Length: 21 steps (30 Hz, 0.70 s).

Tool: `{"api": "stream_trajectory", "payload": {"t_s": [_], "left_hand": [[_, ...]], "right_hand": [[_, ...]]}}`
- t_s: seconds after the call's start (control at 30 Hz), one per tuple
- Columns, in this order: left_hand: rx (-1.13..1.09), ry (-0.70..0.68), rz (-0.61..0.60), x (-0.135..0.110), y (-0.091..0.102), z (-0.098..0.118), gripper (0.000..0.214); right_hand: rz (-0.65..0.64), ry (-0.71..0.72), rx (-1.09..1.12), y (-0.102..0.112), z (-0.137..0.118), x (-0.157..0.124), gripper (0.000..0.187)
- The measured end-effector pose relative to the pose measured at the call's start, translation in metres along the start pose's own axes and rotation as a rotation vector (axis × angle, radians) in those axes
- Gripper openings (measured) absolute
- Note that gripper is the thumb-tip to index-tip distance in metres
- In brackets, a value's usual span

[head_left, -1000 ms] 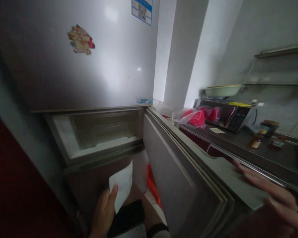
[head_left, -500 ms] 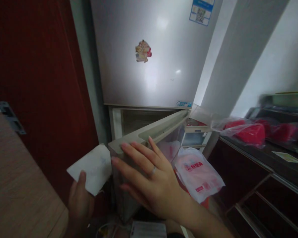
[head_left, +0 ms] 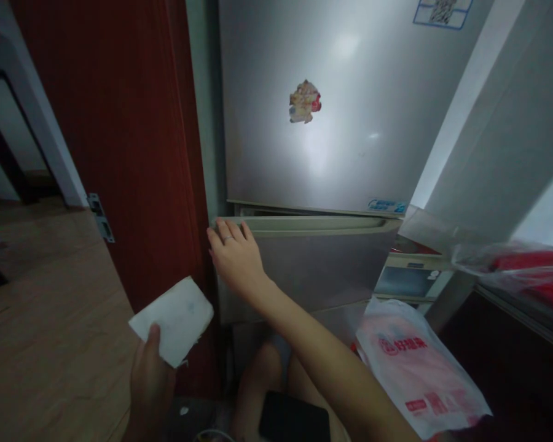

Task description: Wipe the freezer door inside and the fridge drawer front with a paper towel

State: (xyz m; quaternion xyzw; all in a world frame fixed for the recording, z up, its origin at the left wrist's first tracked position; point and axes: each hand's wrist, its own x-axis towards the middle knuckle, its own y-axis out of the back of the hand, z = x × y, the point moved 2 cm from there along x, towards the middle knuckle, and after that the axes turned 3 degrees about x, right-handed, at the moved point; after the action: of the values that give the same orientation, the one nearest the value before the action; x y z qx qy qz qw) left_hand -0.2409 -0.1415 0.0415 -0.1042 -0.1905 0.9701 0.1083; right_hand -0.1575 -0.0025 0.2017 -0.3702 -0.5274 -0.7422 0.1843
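At the centre of the frame the right hand (head_left: 233,255) lies flat, fingers spread, on the top edge of the lower fridge door (head_left: 313,264), which looks nearly shut; a last firm push should seat it. Lower left, the left hand (head_left: 150,380) pinches a folded white cloth (head_left: 172,319). The red print on the plastic bag (head_left: 419,368), lower right, is too blurred to read.

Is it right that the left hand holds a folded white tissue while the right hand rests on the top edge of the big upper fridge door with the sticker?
Not quite. The head view shows the right hand on the top edge of the lower fridge door, not the upper door with the sticker. The left hand does hold the folded white tissue.
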Motion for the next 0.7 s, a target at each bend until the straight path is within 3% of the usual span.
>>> {"api": "stream_trajectory", "payload": {"t_s": [0.1,0.2,0.43,0.53,0.7], "left_hand": [[0.194,-0.011,-0.004,0.005,0.001,-0.012,0.035],[0.331,-0.123,-0.043,0.007,0.002,-0.018,0.037],[0.565,-0.264,-0.198,0.019,0.009,-0.036,0.061],[0.594,-0.249,-0.242,0.023,0.000,-0.037,0.063],[0.463,-0.248,-0.150,0.018,-0.026,-0.020,0.043]], "right_hand": [[-0.002,-0.011,-0.027,-0.024,0.013,0.016,0.039],[0.000,-0.026,-0.046,-0.041,0.024,0.027,0.038],[-0.002,-0.017,-0.016,-0.050,0.034,0.033,0.041],[0.003,-0.013,-0.002,-0.050,0.036,0.033,0.040],[-0.011,0.012,0.004,-0.059,0.046,0.037,0.040]]}}
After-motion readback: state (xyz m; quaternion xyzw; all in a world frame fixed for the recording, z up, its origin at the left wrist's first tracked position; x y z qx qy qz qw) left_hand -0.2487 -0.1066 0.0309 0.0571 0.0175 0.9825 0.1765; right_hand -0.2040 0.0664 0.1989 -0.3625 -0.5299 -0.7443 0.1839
